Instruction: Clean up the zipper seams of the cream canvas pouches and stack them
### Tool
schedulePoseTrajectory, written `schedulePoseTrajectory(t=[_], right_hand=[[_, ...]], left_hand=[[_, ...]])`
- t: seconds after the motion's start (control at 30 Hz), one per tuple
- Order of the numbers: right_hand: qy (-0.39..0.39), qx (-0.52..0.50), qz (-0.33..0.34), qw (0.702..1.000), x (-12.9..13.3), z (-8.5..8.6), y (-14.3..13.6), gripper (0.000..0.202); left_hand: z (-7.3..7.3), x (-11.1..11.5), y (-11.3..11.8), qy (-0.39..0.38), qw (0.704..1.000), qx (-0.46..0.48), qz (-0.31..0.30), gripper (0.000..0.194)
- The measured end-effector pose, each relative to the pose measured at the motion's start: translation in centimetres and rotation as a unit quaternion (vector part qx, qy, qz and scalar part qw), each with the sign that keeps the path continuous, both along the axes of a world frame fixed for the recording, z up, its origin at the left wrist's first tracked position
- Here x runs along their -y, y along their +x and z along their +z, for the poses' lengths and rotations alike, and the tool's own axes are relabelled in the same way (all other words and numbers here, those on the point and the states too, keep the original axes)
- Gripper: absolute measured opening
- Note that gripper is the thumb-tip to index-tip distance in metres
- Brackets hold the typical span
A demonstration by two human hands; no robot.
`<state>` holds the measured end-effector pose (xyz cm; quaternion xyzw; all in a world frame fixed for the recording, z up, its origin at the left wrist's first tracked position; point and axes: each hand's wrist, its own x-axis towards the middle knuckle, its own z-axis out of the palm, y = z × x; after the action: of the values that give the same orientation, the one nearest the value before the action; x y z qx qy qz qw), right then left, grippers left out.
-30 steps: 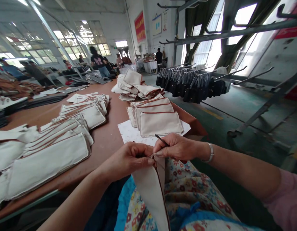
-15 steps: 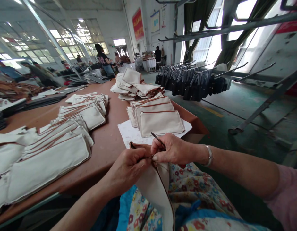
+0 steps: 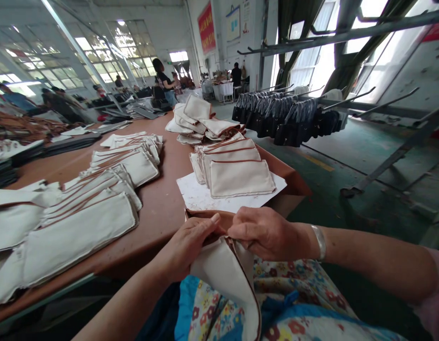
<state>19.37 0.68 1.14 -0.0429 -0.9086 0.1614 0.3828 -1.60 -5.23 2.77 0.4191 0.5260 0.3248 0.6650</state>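
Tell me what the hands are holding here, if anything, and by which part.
Both the left hand and right hand grip one cream canvas pouch at its brown-trimmed top opening; the rest drapes over the lap.

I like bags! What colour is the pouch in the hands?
Cream pouch with brown trim, clearest in the head view.

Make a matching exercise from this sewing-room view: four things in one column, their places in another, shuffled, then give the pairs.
Things
1. cream pouch
2. sheet of white paper
3. dark bags
4. bracelet

Places
A. hanging on a rack beside the table
B. on the right wrist
C. held between left hand and right hand, over the lap
D. under the nearest pouch stack on the table

Pairs: 1-C, 2-D, 3-A, 4-B
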Motion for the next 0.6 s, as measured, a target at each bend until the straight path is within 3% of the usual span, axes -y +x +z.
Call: schedulePoseTrajectory(t=[0.13,0.23,0.3,0.37,0.47,0.53,0.6], right_hand=[[0.176,0.044,-0.042,0.983,0.0,-0.5,0.5,0.019],[0.197,0.054,-0.025,0.979,0.1,-0.6,0.8,0.021],[0.113,0.036,-0.003,0.993,0.2,-0.6,0.9,0.018],[-0.054,0.012,0.018,0.998,0.2,-0.3,1.1,0.017],[-0.307,0.039,0.028,0.950,-0.3,0.8,1.2,0.026],[-0.398,0.104,0.044,0.910,-0.9,1.8,1.2,0.034],[-0.438,0.158,0.079,0.881,-1.5,2.6,1.1,0.035]], left_hand=[[0.0,0.0,0.2,-0.033,0.997,0.032,-0.058,0.041],[0.0,0.0,-0.2,0.004,0.996,-0.021,-0.085,0.039],[0.2,0.1,-0.5,0.046,0.990,-0.067,-0.115,0.038],[0.7,0.3,-0.6,0.096,0.979,-0.113,-0.138,0.037],[1.7,0.5,-0.4,0.170,0.956,-0.174,-0.162,0.036],[2.2,0.6,-0.2,0.216,0.937,-0.213,-0.171,0.036],[2.6,0.5,-0.1,0.247,0.922,-0.242,-0.176,0.035]])
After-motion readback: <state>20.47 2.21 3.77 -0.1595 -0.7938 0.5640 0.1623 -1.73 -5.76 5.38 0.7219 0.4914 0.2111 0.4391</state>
